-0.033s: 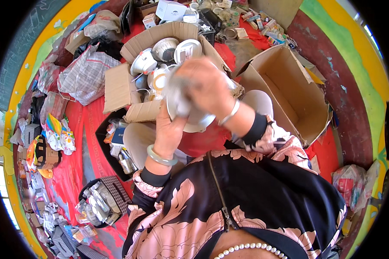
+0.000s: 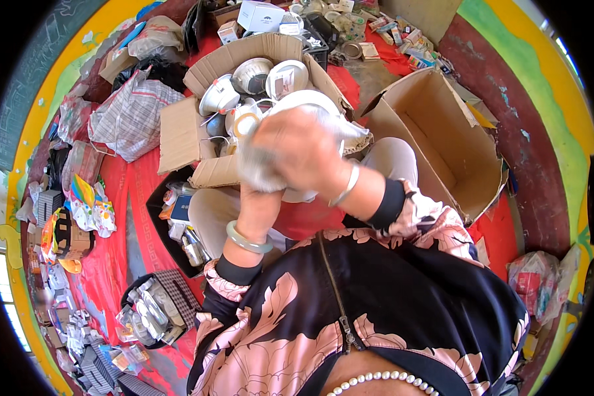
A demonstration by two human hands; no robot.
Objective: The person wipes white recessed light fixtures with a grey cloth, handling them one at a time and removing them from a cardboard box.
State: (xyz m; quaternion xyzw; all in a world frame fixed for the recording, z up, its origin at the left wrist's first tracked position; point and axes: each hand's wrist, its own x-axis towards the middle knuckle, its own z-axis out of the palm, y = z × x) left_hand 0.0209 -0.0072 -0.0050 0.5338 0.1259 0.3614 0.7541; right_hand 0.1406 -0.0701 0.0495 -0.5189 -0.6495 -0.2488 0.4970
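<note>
Seated worker, both hands together above the lap, in front of an open brown cardboard carton with spread flaps (image 2: 178, 137). The right hand (image 2: 305, 144) was curled over a soft-looking, pale grey-white bundle (image 2: 256, 170) and appeared closed on it; both were smeared by motion blur. The left hand (image 2: 258, 198) came up from below, its fingers hidden behind the bundle, so its grip could not be told. A white, smooth, round-edged piece (image 2: 301, 196) showed just below the right hand, mostly covered; which hand bore it was unclear. A white curved rim (image 2: 303, 98) also showed just above the right knuckles; could not tell whether it belonged to the same piece.

Wrists: pale green stone-like bangle (image 2: 247, 241) on the left, silver-coloured metal bangle (image 2: 348, 187) on the right. Clothing: black jacket with large pink leaf shapes (image 2: 416, 284).

Inside the carton: a white bowl-shaped fitting (image 2: 219, 96), a white-rimmed bowl with silvery inside (image 2: 251, 76) and a flat white disc with a label (image 2: 286, 80), close together. To the right stood a second, deeper brown cardboard box (image 2: 435, 142), open at the top. To the left, a grey-and-white plaid woven bag (image 2: 131, 119) sat beside the carton. Red sheeting (image 2: 135, 221) covered much of the floor.
</note>
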